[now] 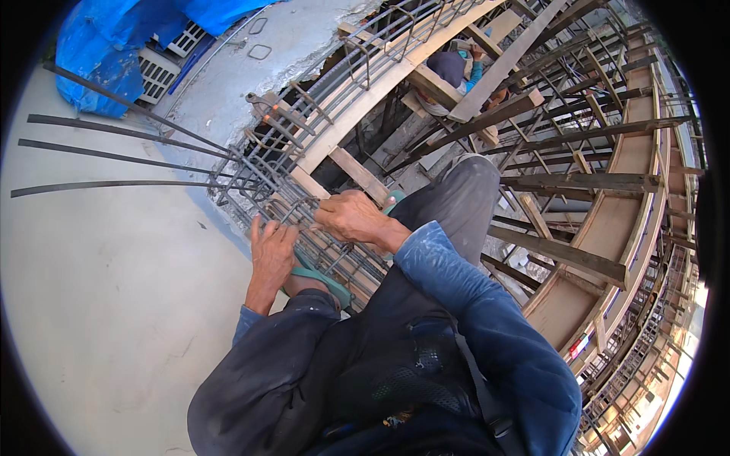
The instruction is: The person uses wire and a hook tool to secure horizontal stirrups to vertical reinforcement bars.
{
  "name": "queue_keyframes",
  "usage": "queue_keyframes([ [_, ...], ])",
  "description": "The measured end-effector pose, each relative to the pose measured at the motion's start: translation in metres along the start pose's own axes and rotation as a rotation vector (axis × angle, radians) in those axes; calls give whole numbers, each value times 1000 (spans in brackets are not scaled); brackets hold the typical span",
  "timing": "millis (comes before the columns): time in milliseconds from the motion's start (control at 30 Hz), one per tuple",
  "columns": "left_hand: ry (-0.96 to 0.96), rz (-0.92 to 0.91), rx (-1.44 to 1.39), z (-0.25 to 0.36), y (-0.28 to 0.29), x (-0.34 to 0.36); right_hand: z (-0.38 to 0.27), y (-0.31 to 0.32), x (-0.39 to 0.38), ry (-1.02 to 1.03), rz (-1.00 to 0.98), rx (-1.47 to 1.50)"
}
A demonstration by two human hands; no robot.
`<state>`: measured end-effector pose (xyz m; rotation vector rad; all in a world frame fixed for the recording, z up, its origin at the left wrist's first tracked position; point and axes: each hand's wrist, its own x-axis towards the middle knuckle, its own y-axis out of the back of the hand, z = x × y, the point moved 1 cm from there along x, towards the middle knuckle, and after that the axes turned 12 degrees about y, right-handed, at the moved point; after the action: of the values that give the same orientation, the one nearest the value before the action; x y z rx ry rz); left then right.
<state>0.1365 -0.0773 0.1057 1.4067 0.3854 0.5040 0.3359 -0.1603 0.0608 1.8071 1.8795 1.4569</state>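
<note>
A cage of steel reinforcing bars (334,262) runs between my feet, with bent stirrups around the long bars. My left hand (274,249) is at the cage's left side, its fingers curled on a thin bent bar that looks like a stirrup. Close beside it, my right hand (356,216) is closed over the cage, knuckles up; what its fingers hold is hidden beneath them. Farther up the cage lies a metal hand tool (280,115) with orange marks, its kind unclear. My feet, in green sandals (325,283), are at the cage.
Several long bars (114,156) stick out left over the pale concrete slab (114,304). Timber formwork (372,102) edges the cage. To the right is a drop with timber props (578,254) and curved formwork (566,308). Another person (449,72) is below. A blue tarp (99,57) lies far left.
</note>
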Motion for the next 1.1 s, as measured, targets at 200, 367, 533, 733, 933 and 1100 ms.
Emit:
queue_keyframes([
  [200, 50, -25, -93, -12, 10, 2, 5, 24, 6, 6, -107, -70],
  [367, 61, -24, -60, -23, 9, 0, 14, 33, 11, 21, -75, -217],
  [533, 64, -7, -24, -18, 2, -2, 30, 28, -6, -59, -116, -308],
  [733, 120, -48, -27, -20, -25, -17, 37, 1, -28, -186, -154, -193],
  [933, 163, -28, -102, -23, -37, -19, 49, -3, -30, -235, -191, -115],
  [1100, 230, 11, -210, -17, -52, -30, 68, -14, -48, -446, -48, 342],
])
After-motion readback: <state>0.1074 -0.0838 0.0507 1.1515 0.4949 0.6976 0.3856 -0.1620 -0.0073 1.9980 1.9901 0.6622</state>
